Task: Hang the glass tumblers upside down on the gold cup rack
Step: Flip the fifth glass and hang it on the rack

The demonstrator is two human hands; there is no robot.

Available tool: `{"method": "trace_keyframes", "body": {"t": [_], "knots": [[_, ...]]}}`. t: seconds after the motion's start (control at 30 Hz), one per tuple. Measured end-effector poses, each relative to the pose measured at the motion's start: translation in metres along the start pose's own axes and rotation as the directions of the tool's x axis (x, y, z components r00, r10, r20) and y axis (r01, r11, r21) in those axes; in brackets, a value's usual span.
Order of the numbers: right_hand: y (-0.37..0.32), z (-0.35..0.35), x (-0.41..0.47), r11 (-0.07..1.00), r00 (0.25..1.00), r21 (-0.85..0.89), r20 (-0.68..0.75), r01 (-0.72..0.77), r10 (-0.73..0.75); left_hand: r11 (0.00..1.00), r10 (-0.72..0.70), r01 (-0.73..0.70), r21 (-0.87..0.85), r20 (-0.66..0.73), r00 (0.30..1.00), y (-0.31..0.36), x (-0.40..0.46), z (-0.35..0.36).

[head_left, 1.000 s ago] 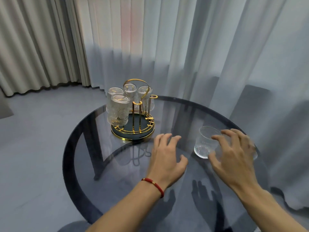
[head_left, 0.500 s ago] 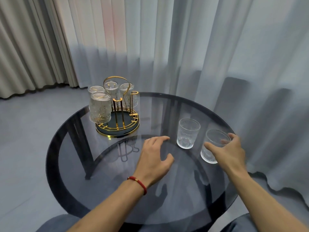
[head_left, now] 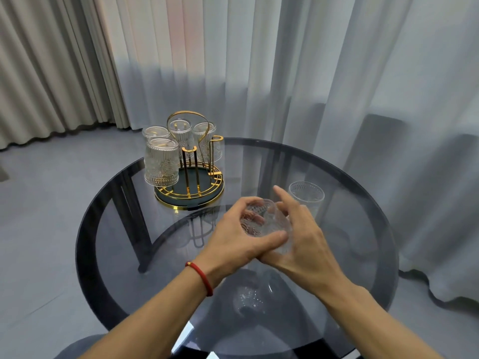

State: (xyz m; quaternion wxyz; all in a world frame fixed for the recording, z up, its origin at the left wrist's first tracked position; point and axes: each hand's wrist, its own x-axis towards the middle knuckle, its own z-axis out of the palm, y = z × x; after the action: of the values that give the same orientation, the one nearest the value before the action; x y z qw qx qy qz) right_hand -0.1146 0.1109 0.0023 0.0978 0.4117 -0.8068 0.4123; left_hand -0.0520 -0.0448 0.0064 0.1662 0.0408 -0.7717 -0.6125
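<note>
The gold cup rack stands at the far left of the round glass table, with several patterned glass tumblers hung upside down on its posts. Two front posts are bare. Above the table's middle, my left hand and my right hand both clasp one clear tumbler, which lies tilted between them. A second tumbler stands upright on the table just behind my right hand.
Sheer white curtains hang close behind and to the right of the table. Beige drapes hang at the left. Dark table legs show through the glass top. Grey floor lies to the left.
My right hand lifted the right tumbler off the table and brought it left to the middle. My left hand rose and closed around it too. The view shifted right.
</note>
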Motion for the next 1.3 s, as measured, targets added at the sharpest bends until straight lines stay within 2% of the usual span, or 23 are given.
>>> {"method": "trace_keyframes", "body": {"t": [0.1,0.13,0.23,0.37,0.4,0.47,0.6,0.67,0.73,0.77,0.9,1.0,1.13,1.3], "knots": [[-0.002,0.009,0.004,0.969,0.980,0.144,0.035,-0.200,0.197,0.929,-0.136,0.124,-0.348,-0.010,0.991,0.000,0.008,-0.016],[-0.003,0.013,0.005,0.937,0.959,0.204,0.087,-0.282,0.270,0.915,-0.154,0.137,-0.379,-0.014,0.988,0.000,0.010,-0.022],[-0.005,0.023,0.011,0.740,0.891,0.496,0.262,-0.454,0.370,0.946,-0.129,0.129,-0.296,0.019,0.991,-0.006,0.015,-0.037],[-0.001,0.029,0.019,0.421,0.838,0.744,0.348,-0.519,0.420,0.924,-0.077,0.101,-0.368,0.080,0.994,-0.017,0.017,-0.048],[0.000,0.028,0.023,0.389,0.837,0.761,0.359,-0.519,0.414,0.930,-0.067,0.096,-0.356,0.094,0.993,-0.020,0.019,-0.053],[0.001,0.024,0.035,0.431,0.851,0.753,0.326,-0.498,0.412,0.977,-0.068,0.088,-0.197,0.106,0.992,-0.024,0.027,-0.064],[-0.005,0.019,0.075,0.692,0.860,0.576,0.037,-0.435,0.509,0.980,-0.067,0.059,0.191,0.039,0.997,-0.042,0.040,-0.091],[-0.006,0.018,0.104,0.755,0.859,0.514,-0.065,-0.408,0.508,0.894,-0.071,0.060,0.444,0.008,0.997,-0.059,0.048,-0.101],[-0.010,0.016,0.137,0.814,0.865,0.442,-0.145,-0.377,0.480,0.727,-0.108,0.087,0.681,-0.012,0.994,-0.073,0.054,-0.107],[-0.013,0.016,0.154,0.843,0.868,0.401,-0.186,-0.360,0.459,0.663,-0.122,0.089,0.743,-0.011,0.993,-0.078,0.056,-0.108],[-0.028,0.020,0.208,0.935,0.898,0.221,-0.286,-0.277,0.334,0.532,-0.175,0.074,0.844,0.024,0.984,-0.089,0.058,-0.101],[-0.035,0.029,0.234,0.970,0.929,0.081,-0.278,-0.231,0.244,0.477,-0.188,0.085,0.875,0.007,0.982,-0.091,0.058,-0.096],[-0.041,0.046,0.249,0.982,0.968,-0.060,-0.188,-0.179,0.165,0.458,-0.192,0.092,0.884,-0.003,0.981,-0.091,0.058,-0.095],[-0.040,0.065,0.248,0.983,0.986,-0.125,-0.115,-0.133,0.119,0.464,-0.194,0.094,0.881,-0.003,0.981,-0.091,0.057,-0.095]]}}
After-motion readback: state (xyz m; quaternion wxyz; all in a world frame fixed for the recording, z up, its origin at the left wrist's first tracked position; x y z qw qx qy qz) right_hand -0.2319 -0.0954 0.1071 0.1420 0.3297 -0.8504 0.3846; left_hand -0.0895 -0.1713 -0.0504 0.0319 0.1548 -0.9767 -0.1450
